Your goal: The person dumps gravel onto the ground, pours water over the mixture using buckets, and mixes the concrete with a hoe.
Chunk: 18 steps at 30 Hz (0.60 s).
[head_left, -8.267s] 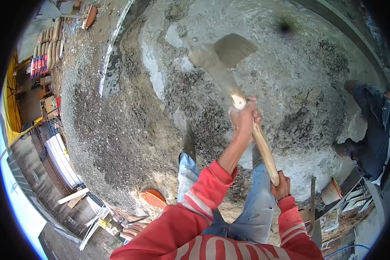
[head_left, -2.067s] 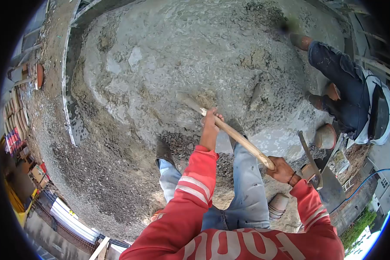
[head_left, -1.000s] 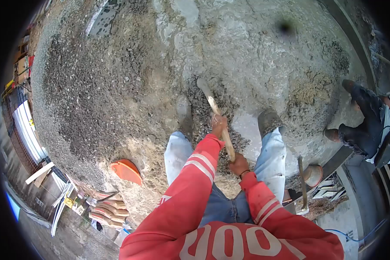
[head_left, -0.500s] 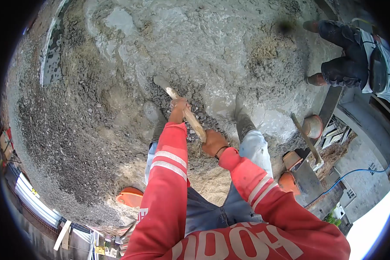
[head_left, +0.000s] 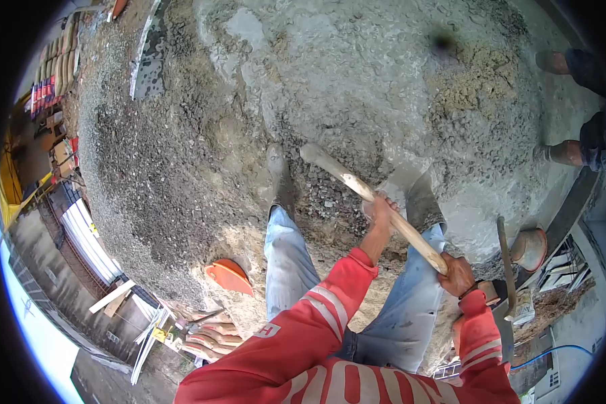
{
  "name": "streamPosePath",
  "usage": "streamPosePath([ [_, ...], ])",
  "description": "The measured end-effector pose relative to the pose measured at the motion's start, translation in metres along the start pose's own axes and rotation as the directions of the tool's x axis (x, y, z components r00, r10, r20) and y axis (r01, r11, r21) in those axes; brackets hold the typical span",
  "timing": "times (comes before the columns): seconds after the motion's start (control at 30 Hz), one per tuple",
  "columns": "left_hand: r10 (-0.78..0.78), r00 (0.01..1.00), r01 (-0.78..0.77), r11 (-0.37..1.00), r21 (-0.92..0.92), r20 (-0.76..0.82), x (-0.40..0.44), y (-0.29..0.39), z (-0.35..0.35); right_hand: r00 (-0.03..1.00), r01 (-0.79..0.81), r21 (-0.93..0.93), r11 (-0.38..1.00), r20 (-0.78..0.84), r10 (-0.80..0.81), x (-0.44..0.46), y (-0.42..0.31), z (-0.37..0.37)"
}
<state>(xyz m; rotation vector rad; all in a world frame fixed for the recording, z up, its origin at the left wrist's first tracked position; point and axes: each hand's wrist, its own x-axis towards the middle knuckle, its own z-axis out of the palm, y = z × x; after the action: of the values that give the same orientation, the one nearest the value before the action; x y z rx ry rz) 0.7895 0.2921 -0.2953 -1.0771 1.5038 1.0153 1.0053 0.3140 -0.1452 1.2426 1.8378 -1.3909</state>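
Both fists are closed around a long-handled tool with a pale wooden shaft (head_left: pixel 414 234). My left hand (head_left: pixel 381 210) grips it about midway, and my right hand (head_left: pixel 458 276) holds the upper end by my right thigh. Slanting down to the left, the shaft ends in a grey, mortar-coated part between my boots. I cannot make out its head, so the kind of tool is unclear. Beneath it lies dark gravel (head_left: pixel 333 198) beside wet grey concrete mix (head_left: pixel 357 94). My left boot (head_left: pixel 281 178) and right boot (head_left: pixel 424 198) stand in the material.
Another person's boots (head_left: pixel 564 152) are at the right edge. Near them are a bucket (head_left: pixel 528 249) and a second wooden handle (head_left: pixel 505 259). An orange piece (head_left: pixel 229 276) lies left of my leg. A flat wet board (head_left: pixel 149 57) rests at upper left. Stacked sacks (head_left: pixel 215 338) lie lower left.
My view has turned, so the scene sits differently. Both hands, still on the shaft, have shifted right in view, and more of the shaft shows.
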Motion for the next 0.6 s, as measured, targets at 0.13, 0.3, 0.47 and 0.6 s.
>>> streamPosePath([
  [0.13,-0.162,0.983,0.166,0.986,-0.035,0.087,-0.039,-0.035,0.011,0.993,-0.108,-0.143,0.984,-0.056,0.101,-0.041,0.043,-0.001],
  [0.3,0.319,0.906,-0.297,0.947,-0.12,0.278,-0.09,0.135,0.023,0.95,0.073,-0.034,0.997,-0.301,-0.08,0.068,-0.062,0.023],
  [0.47,0.879,0.394,-0.911,0.337,0.236,0.267,-0.021,0.388,0.048,0.853,0.379,0.139,0.915,-0.434,-0.288,0.289,-0.275,0.046],
  [0.6,0.802,0.481,-0.673,0.079,0.735,0.354,0.141,0.417,0.026,0.949,0.185,0.372,0.91,-0.31,-0.066,0.349,-0.288,0.122],
])
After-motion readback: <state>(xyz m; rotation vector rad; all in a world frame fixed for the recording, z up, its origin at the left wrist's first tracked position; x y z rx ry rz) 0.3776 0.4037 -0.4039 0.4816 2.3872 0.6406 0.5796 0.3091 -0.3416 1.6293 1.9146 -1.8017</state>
